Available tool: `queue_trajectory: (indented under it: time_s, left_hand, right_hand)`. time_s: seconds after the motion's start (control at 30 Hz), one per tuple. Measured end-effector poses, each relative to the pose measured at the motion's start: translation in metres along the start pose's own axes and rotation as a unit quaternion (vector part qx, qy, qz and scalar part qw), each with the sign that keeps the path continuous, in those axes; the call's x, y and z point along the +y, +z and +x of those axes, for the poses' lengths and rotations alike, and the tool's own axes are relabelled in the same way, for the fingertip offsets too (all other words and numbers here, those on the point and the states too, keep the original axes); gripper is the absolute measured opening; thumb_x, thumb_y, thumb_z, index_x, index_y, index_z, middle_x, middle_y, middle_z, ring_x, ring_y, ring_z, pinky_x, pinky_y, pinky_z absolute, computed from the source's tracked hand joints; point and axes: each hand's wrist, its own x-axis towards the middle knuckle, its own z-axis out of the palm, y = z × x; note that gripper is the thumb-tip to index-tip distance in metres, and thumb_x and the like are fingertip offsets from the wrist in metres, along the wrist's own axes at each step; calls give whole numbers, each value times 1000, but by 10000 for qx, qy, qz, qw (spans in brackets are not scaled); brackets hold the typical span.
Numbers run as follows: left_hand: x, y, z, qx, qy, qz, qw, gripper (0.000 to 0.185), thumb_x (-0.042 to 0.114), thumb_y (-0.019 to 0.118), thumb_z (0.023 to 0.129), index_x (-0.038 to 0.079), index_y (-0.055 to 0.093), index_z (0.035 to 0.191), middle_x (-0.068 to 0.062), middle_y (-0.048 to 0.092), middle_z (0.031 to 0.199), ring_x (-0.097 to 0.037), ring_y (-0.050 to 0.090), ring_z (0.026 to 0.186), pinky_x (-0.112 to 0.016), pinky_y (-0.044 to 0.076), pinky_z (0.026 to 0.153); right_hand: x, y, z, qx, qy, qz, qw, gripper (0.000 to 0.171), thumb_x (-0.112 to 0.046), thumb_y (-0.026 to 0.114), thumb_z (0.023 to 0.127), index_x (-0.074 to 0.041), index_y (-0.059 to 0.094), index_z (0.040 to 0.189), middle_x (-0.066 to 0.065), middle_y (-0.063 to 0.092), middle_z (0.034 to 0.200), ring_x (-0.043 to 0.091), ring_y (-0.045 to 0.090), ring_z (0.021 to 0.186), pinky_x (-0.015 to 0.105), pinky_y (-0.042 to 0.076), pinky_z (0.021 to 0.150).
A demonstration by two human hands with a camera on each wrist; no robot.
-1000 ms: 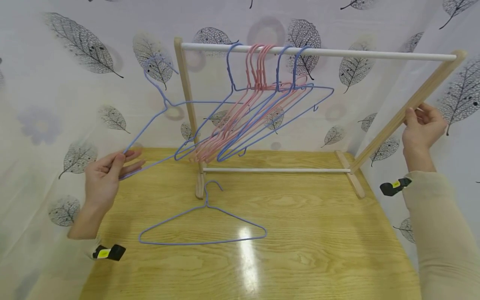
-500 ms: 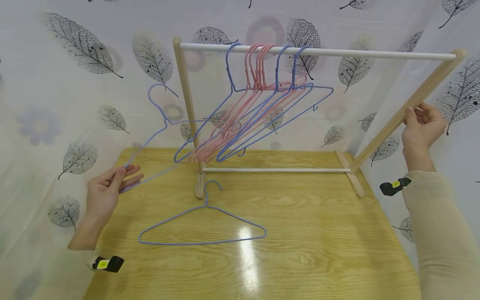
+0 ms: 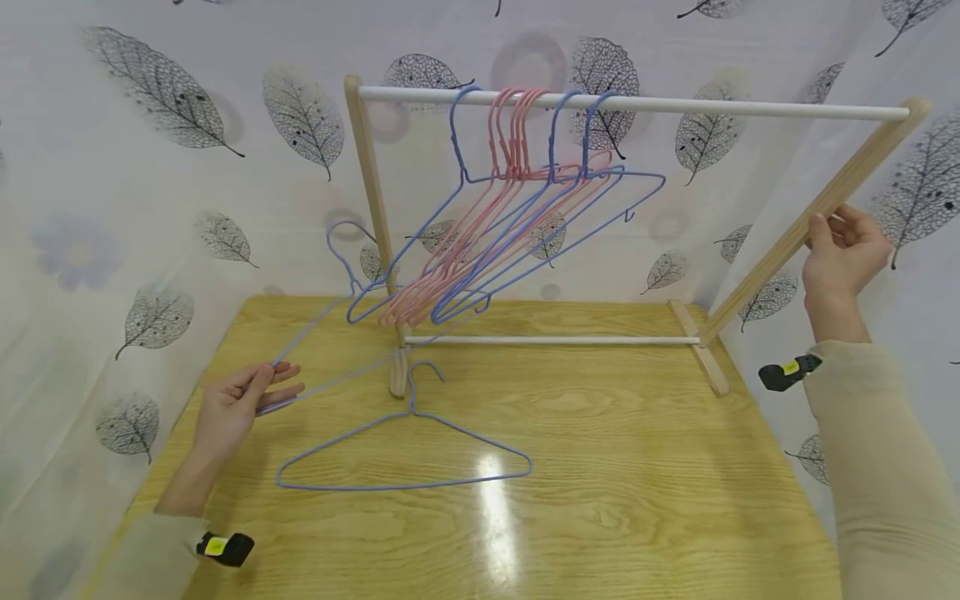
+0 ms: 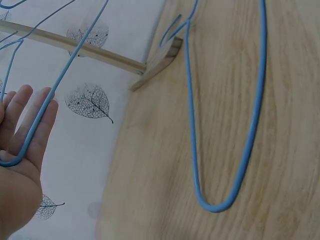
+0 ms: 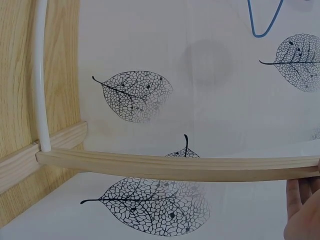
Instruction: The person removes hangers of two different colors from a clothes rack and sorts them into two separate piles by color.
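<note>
L hand [image 3: 242, 403] pinching corner of blue hanger [image 3: 341, 310], held low over table [image 3: 600, 467], hook off the rail. R hand [image 3: 842, 255] gripping rack post [image 3: 806, 222]. One hanger [image 3: 405, 457] flat on table already. Approx seven hangers [image 3: 510, 217] left on rail [image 3: 637, 103]. Rack's left post [image 3: 372, 208] close to hook.

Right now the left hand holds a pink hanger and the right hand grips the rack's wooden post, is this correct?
Not quite: the hanger in the left hand is blue, as the head view shows. The right hand does grip the wooden post.
</note>
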Motion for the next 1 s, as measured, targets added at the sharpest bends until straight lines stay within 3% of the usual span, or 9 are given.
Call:
queue_trajectory:
  time_s: [0.23, 0.4, 0.6, 0.8, 1.0]
  left_hand:
    - [-14, -3, -17, -53, -118, 17, 9999, 31, 8, 46, 113, 6, 74, 128, 8, 82, 117, -11, 81, 95, -27, 67, 85]
    - [-26, -4, -30, -172, -199, 14, 9997, 32, 6, 45, 113, -4, 71, 130, 8, 81, 118, -12, 81, 95, -28, 67, 86]
    - [-36, -5, -37, -757, -308, 86, 9966, 33, 2, 41, 113, -15, 64, 130, 8, 80, 121, -13, 81, 96, -25, 67, 90]
    - [-41, -2, -39, -1294, -910, 534, 9860, 38, 10, 40, 115, -17, 60, 134, 14, 79, 122, -14, 81, 98, -19, 65, 93]
    - [-49, 3, -39, -1547, -1212, 444, 9795, 41, 13, 40, 116, -21, 57, 132, 12, 79, 120, -18, 81, 98, -23, 67, 92]
  right_hand:
    - [-2, 1, -3, -26, 55, -141, 9999, 27, -12, 78, 95, -16, 75, 122, -8, 67, 106, 4, 64, 94, 4, 58, 76]
    - [-4, 2, -4, -47, 106, -169, 9998, 29, -14, 77, 95, -16, 73, 124, -9, 66, 108, 4, 64, 97, 3, 58, 79]
    - [-2, 1, -2, -35, 91, -112, 9999, 28, -13, 78, 95, -16, 74, 122, -8, 65, 107, 4, 63, 95, 4, 59, 77]
    - [-2, 1, -2, -55, 91, -129, 9999, 29, -13, 78, 95, -16, 74, 123, -8, 65, 108, 4, 63, 96, 4, 59, 78]
    - [0, 2, -2, -66, -19, -106, 9999, 27, -12, 77, 95, -14, 74, 122, -7, 65, 106, 4, 64, 94, 4, 59, 77]
